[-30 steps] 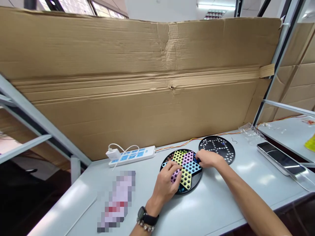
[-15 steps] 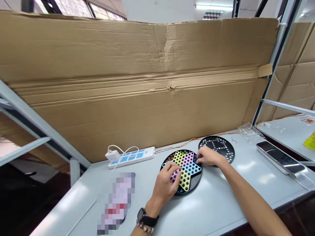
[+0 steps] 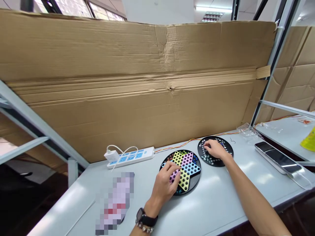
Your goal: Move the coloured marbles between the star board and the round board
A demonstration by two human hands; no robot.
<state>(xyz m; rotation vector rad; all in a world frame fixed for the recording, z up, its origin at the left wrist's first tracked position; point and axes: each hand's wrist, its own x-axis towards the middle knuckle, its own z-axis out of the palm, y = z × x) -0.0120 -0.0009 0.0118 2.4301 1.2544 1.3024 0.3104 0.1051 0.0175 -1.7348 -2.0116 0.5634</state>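
A round black Chinese checkers board [image 3: 195, 181] lies on the table, with a star of yellow, pink and blue pointed sections and small coloured marbles around its rim. My left hand [image 3: 165, 182] rests over the board's left side, fingers bent and thumb apart from them, a pink section showing in the gap. Above a second round black disc [image 3: 220, 160], dotted with pale round spots, is my right hand [image 3: 216, 149]. Its fingers are bent down and pressed together over the disc's middle; anything between the fingertips is hidden.
A white power strip [image 3: 133, 158] with a plugged-in charger stands behind at left. A pixelated flat object [image 3: 115, 203] lies at front left. On the right are a phone [image 3: 278, 156] and clear plastic wrap [image 3: 248, 132]. A cardboard wall [image 3: 137, 121] closes off the back.
My right hand has moved from the board's right edge up and right, over the second disc. My left hand stays where it was on the board.
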